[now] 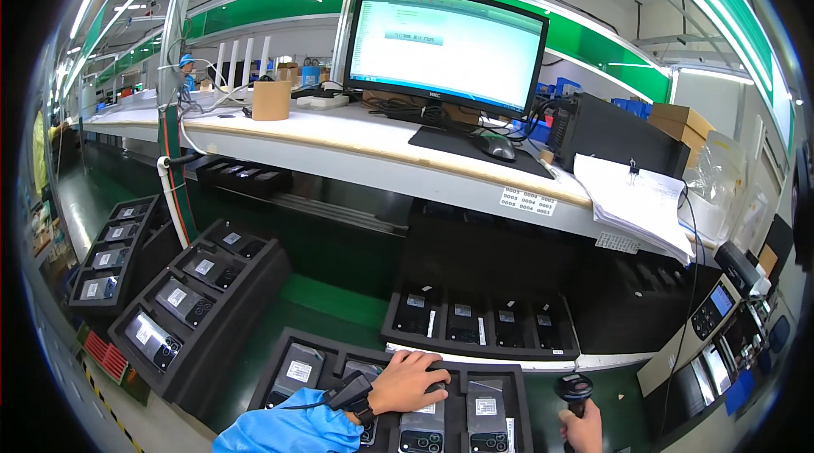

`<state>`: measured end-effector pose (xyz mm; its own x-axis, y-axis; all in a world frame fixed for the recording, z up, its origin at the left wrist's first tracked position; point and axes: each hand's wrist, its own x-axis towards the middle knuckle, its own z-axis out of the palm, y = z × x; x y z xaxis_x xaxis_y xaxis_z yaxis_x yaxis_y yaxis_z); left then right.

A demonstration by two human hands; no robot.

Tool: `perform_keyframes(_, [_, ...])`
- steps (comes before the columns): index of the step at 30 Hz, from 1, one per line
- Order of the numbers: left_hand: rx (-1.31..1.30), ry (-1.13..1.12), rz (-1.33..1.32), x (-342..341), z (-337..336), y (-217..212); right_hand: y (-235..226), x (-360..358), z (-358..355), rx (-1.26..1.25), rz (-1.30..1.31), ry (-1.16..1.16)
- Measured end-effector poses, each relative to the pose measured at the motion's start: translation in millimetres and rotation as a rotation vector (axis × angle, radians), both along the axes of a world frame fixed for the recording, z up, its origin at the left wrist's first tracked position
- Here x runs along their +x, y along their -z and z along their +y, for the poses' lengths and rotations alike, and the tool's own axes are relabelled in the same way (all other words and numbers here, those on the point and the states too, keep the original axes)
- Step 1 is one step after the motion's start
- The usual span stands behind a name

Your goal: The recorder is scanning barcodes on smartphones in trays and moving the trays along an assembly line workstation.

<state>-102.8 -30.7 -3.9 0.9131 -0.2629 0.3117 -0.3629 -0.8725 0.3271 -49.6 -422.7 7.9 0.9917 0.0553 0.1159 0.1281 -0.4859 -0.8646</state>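
Several black foam trays (191, 304) of phones stand at left. Left hand (407, 383), blue-sleeved with a wrist strap, lies fingers together, flat on a phone (422, 427) in the near tray (280, 364). Right hand (583, 429) has fingers clamped around a black barcode scanner (574, 388), upright, just right of that tray.

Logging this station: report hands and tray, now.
Left hand flat on a phone in the black tray. Right hand grips the barcode scanner, upright. Nothing between scanner and tray.
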Motion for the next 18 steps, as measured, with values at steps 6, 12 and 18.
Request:
perform_keyframes(6, [0.008,0.007,-0.035,6,-6,0,37,37,-25,-0.192,-0.036,0.196])
perform_keyframes(12, [-0.356,0.046,0.079,11,1,-15,28,56,-10,-0.111,0.09,0.213])
perform_keyframes(18, [-0.598,0.109,-0.085,17,6,-9,25,56,-8,-0.122,0.117,0.216])
